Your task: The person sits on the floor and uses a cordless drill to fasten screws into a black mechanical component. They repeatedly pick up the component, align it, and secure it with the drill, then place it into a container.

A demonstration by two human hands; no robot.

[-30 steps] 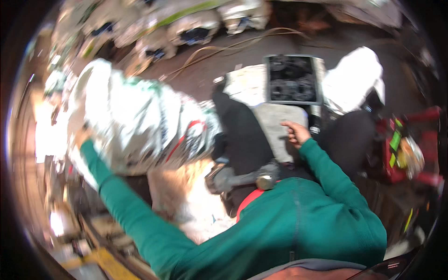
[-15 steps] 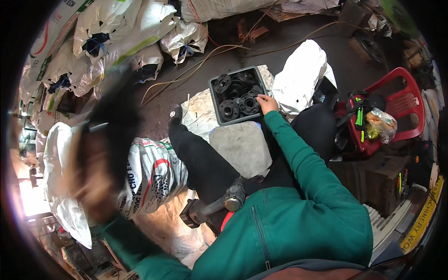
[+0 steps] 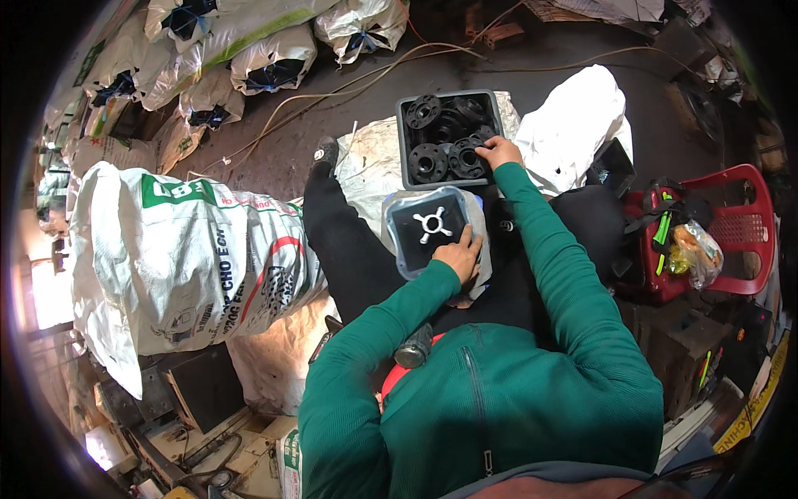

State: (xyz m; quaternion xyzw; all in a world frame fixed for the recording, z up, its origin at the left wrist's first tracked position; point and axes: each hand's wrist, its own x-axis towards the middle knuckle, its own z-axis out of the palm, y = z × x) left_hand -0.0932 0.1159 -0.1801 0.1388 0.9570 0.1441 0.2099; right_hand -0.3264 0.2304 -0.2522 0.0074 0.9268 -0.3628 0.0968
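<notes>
Dark floor [image 3: 549, 37] fills the top of the frame, crossed by a pale cord [image 3: 357, 87], with bricks [image 3: 501, 35] near the upper edge. White sacks [image 3: 283, 65] crowd the upper left; at the left, a big white sack [image 3: 199, 274] lies against my leg. Right of centre stand a white bag [image 3: 573, 133] and, farther right, a red chair [image 3: 740, 233] carrying a clear plastic bag [image 3: 705, 258]. My left sleeve partly hides a tool [image 3: 413, 348] on my lap. Green, red and dark printing covers the big sack; lettering also marks a yellow strip [image 3: 752, 407] at lower right.

At centre, a dark square piece [image 3: 413, 241] with a pale rim and a white four-armed shape lies on a grey pad [image 3: 484, 270]. My left hand [image 3: 460, 259] rests on its lower right corner, fingers outstretched, not closed round it. Above, my right hand [image 3: 501, 153], fingers bent, touches black round parts [image 3: 449, 125] in a grey box [image 3: 403, 141]; I can't tell whether it grips one.
</notes>
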